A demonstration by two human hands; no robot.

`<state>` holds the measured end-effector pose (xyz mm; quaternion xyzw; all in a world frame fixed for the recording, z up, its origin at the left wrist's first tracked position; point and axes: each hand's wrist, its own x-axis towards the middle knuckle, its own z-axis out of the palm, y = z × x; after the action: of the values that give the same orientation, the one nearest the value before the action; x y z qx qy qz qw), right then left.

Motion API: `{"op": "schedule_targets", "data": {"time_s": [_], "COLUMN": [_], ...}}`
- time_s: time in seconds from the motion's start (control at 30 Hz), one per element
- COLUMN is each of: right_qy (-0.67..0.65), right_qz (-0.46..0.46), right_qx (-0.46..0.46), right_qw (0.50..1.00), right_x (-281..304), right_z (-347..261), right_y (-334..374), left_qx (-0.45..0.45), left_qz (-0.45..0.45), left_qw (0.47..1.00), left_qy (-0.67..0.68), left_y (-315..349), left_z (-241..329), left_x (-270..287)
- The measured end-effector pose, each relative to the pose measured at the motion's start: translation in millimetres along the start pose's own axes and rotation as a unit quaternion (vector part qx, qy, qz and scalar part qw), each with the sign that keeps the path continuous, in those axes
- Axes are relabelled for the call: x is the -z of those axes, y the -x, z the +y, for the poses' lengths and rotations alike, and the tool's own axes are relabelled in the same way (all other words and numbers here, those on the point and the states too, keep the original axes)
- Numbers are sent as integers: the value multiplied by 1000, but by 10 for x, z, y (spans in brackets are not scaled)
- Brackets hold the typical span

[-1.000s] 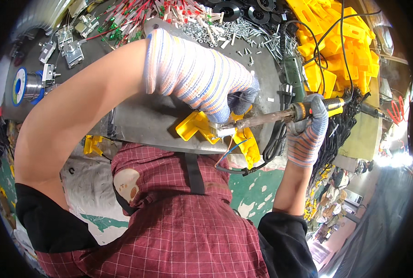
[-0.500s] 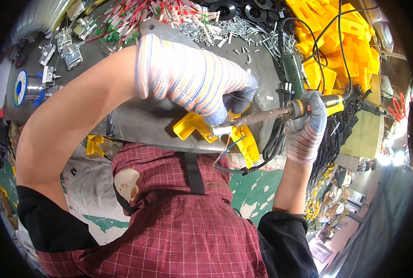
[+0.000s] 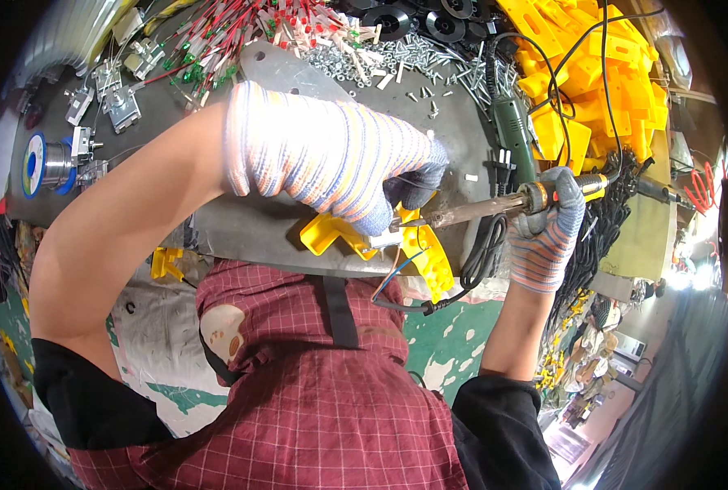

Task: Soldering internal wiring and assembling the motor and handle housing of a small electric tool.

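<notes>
My left hand (image 3: 339,159), in a striped knit glove, bends over a yellow plastic housing (image 3: 327,233) at the table's front edge. Its thumb and fingers close on the housing, beside a small pale metal component (image 3: 383,239); the fingers' far side is partly hidden. From that component, brown and blue wires (image 3: 395,272) hang down to a dark cord (image 3: 454,298). My right hand (image 3: 546,233), gloved alike, is wrapped round the handle of a soldering iron (image 3: 478,210). The iron points left, its tip close to the left fingertips; whether it touches is unclear.
Left on the table are a solder spool (image 3: 57,165) and metal switch-like parts (image 3: 122,108). Wired indicator lights (image 3: 225,41) and loose nuts and screws (image 3: 339,64) lie behind. At right sit a green tool (image 3: 512,122), yellow housings (image 3: 601,73) and black cables (image 3: 597,237).
The soldering iron and my right hand have shifted slightly right, drawing the tip back from the component. My left hand and the housing sit slightly lower and further left.
</notes>
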<state>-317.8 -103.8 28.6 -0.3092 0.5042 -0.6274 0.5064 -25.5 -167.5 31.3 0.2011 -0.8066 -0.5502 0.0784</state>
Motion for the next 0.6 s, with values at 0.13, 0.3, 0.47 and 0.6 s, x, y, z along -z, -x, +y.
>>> {"op": "schedule_targets", "data": {"time_s": [0.13, 0.3, 0.47, 0.6], "right_qy": [1, 8, 6, 16], "right_qz": [-7, 8, 60, 25], "right_qx": [-4, -4, -13, -22], "right_qw": [1000, 1000, 998, 999], "right_x": [83, 97, -86, 63], "right_z": [75, 122, 102, 133], "right_y": [-60, -83, -26, -69], "left_qx": [-33, 1, 70, 8], "left_qz": [19, 4, -27, 5], "left_qw": [999, 1000, 997, 999], "left_qy": [-19, -25, -30, -33], "left_y": [1, -18, -6, -28], "left_z": [-76, -19, 66, -10], "left_x": [-35, -13, 14, -29]}}
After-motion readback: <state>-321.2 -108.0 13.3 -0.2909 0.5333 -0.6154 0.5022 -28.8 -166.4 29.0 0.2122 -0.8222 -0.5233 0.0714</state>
